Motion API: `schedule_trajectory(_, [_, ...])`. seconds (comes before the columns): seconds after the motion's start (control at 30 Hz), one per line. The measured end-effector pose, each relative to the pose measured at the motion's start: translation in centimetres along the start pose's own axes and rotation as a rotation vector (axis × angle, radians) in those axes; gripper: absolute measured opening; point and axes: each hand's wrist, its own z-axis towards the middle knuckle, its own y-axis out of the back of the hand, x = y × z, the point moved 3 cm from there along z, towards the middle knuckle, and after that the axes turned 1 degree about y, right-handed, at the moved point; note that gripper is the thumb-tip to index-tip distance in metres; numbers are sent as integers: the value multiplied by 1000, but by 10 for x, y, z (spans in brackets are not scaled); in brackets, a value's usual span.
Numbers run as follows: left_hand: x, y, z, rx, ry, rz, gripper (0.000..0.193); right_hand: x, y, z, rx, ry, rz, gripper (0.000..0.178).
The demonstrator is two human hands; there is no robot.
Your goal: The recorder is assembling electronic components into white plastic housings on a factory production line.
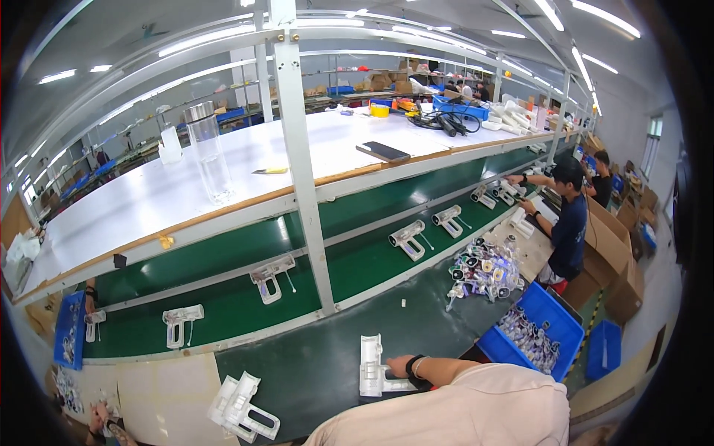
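Note:
My right hand point(401, 366), with a black band at its wrist, comes in from the right. Its fingers are closed on the edge of a white pistol-shaped plastic housing point(370, 372), which lies on the dark green worktop point(327, 364). What the fingertips do beneath is partly hidden. To the left, more white pistol-shaped housing pieces point(239, 405) lie partly overlapping near the front edge. My left hand does not show; a beige sleeve point(461, 409) fills the lower middle.
White housings point(407, 239) with thin wires sit along a green conveyor point(357, 267). To the right are a heap of small parts point(483, 271), a blue bin point(571, 327) and a co-worker point(569, 223). Another person's hands point(99, 416) show at lower left. A metal post point(301, 163) rises ahead.

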Motion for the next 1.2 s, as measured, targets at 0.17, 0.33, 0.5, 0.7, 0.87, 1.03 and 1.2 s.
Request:
schedule_trajectory(0.17, [-6, -14, 15, 68, -14, -40, 40, 1, 1, -3, 39, 1, -33, 38])
schedule_trajectory(0.33, [-6, -27, 19, 137, -35, -61, 39, 7, -6, -6, 12, 13, -12, 37])
schedule_trajectory(0.5, [26, -54, -8, 242, 15, -69, 38, 30, -16, 0, -4, 107, 12, 36])
schedule_trajectory(0.7, [158, -93, -309, 620, 484, -58, 36, 93, -36, 33, -212, 282, 133, 37])
schedule_trajectory(0.87, [91, 19, -271, 104, 197, -101, 15, 143, -48, 75, -401, 580, 369, 22])
schedule_trajectory(1.03, [112, 10, -273, 117, 263, -148, 17, 243, -71, 117, -247, 543, 727, 17])
schedule_trajectory(1.2, [113, 12, -275, 111, 292, -171, 24, 317, -92, 123, -184, 354, 951, 17])
